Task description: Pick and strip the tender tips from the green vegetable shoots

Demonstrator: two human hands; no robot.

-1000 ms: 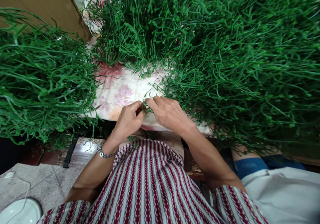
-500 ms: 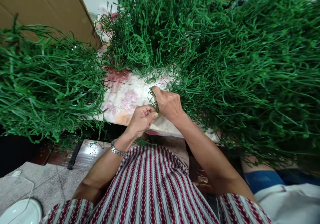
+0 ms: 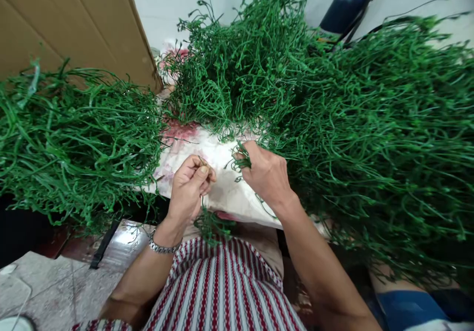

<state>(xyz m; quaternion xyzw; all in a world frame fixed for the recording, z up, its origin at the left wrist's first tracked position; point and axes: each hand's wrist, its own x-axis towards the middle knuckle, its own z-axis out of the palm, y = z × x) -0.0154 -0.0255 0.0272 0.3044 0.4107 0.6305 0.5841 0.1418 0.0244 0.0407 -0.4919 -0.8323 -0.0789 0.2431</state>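
My left hand is closed in a pinch, thumb against fingers, on a thin stalk whose brownish end sticks up. A small clump of green stems shows just below this hand, over my lap; whether it joins the stalk I cannot tell. My right hand is curled round a small bunch of thin green stems with little bud-like tips, held above the flower-patterned cloth. The two hands are apart, with bare cloth between them.
A heap of green stems lies to the left. Larger heaps fill the right side and the back. Behind stand a cardboard panel and a dark blue bottle. Another person's leg is at lower right.
My hands were close together and have moved apart, left hand leftward, right hand rightward. The bunch in my right hand now shows more clearly. The camera view has tilted up slightly.
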